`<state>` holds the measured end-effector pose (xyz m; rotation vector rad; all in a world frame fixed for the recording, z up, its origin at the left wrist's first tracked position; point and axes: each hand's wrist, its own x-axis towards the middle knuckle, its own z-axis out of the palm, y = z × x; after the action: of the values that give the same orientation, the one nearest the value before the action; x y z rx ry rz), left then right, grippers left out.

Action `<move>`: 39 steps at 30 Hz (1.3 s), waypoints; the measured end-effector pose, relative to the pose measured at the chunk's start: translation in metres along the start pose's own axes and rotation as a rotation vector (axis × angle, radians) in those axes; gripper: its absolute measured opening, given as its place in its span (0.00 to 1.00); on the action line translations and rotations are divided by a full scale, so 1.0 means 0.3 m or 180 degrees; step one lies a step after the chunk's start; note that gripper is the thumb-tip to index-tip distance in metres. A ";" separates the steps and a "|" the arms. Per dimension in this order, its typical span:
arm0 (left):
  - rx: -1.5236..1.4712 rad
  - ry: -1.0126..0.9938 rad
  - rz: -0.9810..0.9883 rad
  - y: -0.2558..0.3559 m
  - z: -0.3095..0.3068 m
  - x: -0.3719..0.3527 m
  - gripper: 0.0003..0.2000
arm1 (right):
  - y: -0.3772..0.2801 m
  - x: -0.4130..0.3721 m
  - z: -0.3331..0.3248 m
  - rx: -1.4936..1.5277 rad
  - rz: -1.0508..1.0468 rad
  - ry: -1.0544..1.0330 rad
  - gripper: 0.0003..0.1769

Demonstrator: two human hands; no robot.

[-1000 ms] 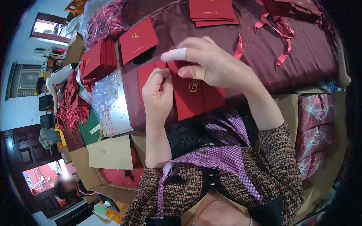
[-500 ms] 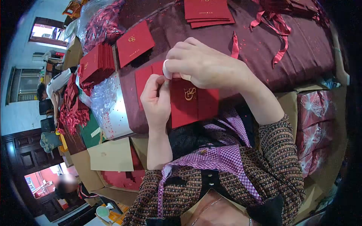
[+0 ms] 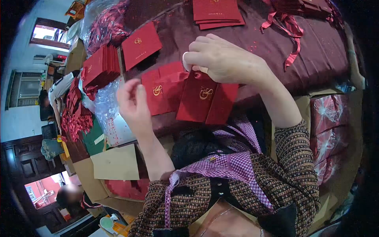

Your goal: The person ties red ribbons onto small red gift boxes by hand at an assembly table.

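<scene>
Left hand (image 3: 136,108) has swung left, off the ribbon (image 3: 173,79), since last frame. Now half-open, empty, beside the left red packet (image 3: 158,102) on the tabletop (image 3: 252,59). Right hand (image 3: 225,63) pinches ribbon at the right red packet's (image 3: 193,102) top edge; exact contact hidden. I'd pinch lightly: no creases, ribbon untwisted.

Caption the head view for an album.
Right hand pinching at the top of a gold-marked red packet, left hand open beside a second packet.
</scene>
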<state>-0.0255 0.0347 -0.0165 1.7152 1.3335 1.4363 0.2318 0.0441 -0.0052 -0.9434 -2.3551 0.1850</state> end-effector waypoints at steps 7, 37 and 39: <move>0.0684 -0.1296 0.0239 0.027 0.090 -0.087 0.05 | 0.040 0.028 0.048 0.0446 0.0116 0.0085 0.06; -0.0252 -0.0796 -0.1095 -0.075 0.147 -0.035 0.07 | 0.026 -0.346 -0.036 0.4028 0.1529 0.0847 0.10; -0.0020 -0.0878 -0.1139 -0.091 0.131 -0.031 0.08 | -0.003 -0.330 -0.033 0.4389 0.1494 0.0812 0.10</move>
<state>0.0024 0.0438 -0.0553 1.5102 1.3916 0.9659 0.2939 -0.0235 -0.0434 -0.6550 -1.1948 1.5029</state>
